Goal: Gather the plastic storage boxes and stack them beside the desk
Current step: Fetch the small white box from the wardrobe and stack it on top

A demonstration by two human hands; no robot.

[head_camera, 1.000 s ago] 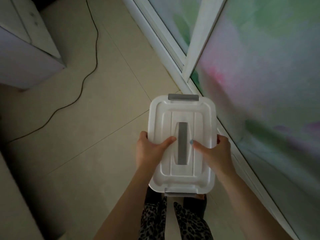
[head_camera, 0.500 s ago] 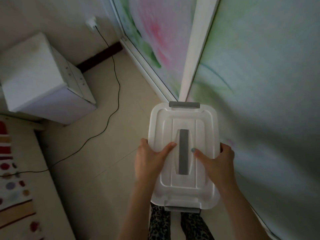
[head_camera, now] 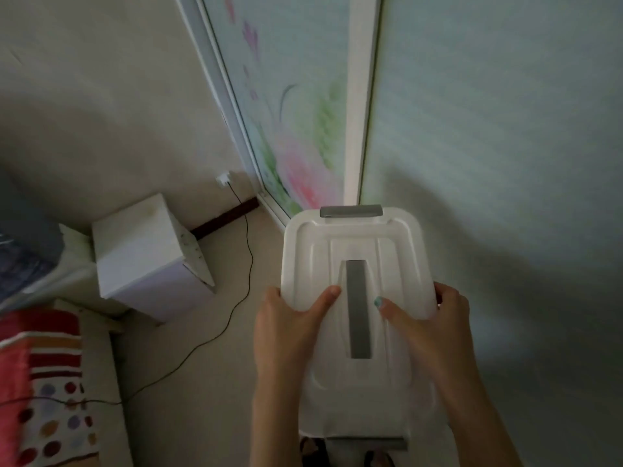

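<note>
At centre, hands: our left hand (head_camera: 286,326) and right hand (head_camera: 435,323) clasp the white storage box (head_camera: 357,264), thumbs on its lid.
Box place: carried, near the sliding door (head_camera: 303,106).
Carry: we keep it level, clear of the cable (head_camera: 247,264).

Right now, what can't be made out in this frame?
- Storage box body and contents: head view, hidden under its white lid.
- Both hands' fingers: curled under the box sides.
- Desk: not identifiable in view.
- Black cable's far end: leaves the left edge.
- Door pattern: blurred.
</note>
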